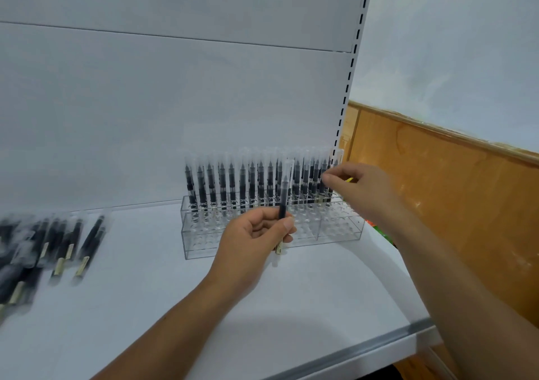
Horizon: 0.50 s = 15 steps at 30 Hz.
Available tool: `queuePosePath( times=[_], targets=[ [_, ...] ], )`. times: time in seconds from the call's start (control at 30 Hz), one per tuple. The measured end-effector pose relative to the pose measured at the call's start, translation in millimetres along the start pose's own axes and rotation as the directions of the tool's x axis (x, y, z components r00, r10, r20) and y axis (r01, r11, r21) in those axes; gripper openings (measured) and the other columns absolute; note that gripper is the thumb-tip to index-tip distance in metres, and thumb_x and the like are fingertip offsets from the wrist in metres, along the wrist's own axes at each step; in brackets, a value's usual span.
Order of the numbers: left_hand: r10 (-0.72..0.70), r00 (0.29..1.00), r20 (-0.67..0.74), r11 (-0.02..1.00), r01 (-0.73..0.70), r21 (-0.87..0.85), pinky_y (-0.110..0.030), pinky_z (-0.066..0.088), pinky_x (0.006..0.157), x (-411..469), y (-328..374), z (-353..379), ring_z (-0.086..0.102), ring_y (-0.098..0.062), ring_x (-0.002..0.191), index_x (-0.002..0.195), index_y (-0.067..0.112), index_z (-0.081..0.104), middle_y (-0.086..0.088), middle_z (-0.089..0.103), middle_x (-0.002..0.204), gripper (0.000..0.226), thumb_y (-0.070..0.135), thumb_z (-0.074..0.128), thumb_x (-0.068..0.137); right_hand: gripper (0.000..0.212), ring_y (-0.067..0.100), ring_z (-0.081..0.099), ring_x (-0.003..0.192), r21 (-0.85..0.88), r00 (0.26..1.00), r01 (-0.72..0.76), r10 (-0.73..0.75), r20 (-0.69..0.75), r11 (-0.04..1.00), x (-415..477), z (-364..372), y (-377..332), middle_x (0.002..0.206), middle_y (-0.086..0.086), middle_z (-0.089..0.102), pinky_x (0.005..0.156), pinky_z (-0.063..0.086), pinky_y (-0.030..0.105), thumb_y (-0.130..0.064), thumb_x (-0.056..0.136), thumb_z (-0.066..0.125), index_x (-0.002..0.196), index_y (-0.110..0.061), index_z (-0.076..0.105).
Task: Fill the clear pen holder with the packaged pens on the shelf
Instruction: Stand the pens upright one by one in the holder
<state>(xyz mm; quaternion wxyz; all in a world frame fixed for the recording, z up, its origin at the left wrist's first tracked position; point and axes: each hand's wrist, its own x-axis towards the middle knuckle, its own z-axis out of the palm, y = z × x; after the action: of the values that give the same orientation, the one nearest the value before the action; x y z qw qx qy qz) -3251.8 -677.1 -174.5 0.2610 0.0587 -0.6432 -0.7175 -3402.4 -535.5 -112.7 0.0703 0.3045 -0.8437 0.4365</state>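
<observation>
On the flat white metal shelf (175, 298), the clear acrylic pen holder (335, 232) with rows of round holes stands at the back, about 3 o'clock from the shelf's middle. Its rear rows are filled with upright black pens in clear sleeves (242, 185); the front rows show bare holes. At the holder's 6 o'clock, the left hand (253, 239) pinches one packaged black pen (284, 193) upright between thumb and curled fingers. The right hand (361, 190) is at the row's 3 o'clock end, fingertips bunched against the pens; whether they grip one I cannot tell. A blurred pile of loose packaged pens (52, 245) lies at 9 o'clock.
</observation>
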Motion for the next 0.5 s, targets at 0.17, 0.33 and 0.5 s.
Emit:
queuePosePath(
  times=[0.17, 0.33, 0.5],
  targets=[
    [0.091, 0.995, -0.045, 0.981, -0.082, 0.175, -0.018, 0.052, 0.063, 2, 26, -17, 0.069, -0.012, 0.073, 0.092, 0.016, 0.071, -0.004, 0.074, 0.08, 0.006, 0.013, 0.068, 0.087, 0.013, 0.003, 0.058, 0.064, 0.391, 0.955, 0.02, -0.133, 0.264, 0.92, -22, 24, -49, 0.08, -0.005, 0.07, 0.055, 0.044, 0.014, -0.031, 0.087, 0.071, 0.099, -0.025, 0.074],
    [0.152, 0.988, -0.027, 0.923, -0.132, 0.363, -0.021, 0.051, 0.067, 1, 43, -51, 0.069, -0.014, 0.075, 0.09, 0.02, 0.071, 0.0, 0.072, 0.076, 0.004, 0.017, 0.07, 0.087, 0.018, 0.01, 0.05, 0.058, 0.509, 0.945, 0.067, -0.218, 0.244, 0.858, -18, 54, -80, 0.061, -0.004, 0.056, 0.053, 0.04, 0.019, -0.024, 0.086, 0.073, 0.087, -0.006, 0.069],
    [0.253, 0.966, -0.061, 0.796, -0.172, 0.58, -0.023, 0.051, 0.078, -1, 53, -91, 0.066, 0.0, 0.084, 0.098, 0.03, 0.07, 0.017, 0.071, 0.087, 0.014, 0.035, 0.071, 0.085, 0.02, 0.008, 0.044, 0.048, 0.618, 0.962, 0.085, -0.226, 0.155, 0.782, -12, 79, -104, 0.053, -0.003, 0.05, 0.048, 0.036, 0.017, -0.021, 0.087, 0.072, 0.084, -0.001, 0.068]
  ],
)
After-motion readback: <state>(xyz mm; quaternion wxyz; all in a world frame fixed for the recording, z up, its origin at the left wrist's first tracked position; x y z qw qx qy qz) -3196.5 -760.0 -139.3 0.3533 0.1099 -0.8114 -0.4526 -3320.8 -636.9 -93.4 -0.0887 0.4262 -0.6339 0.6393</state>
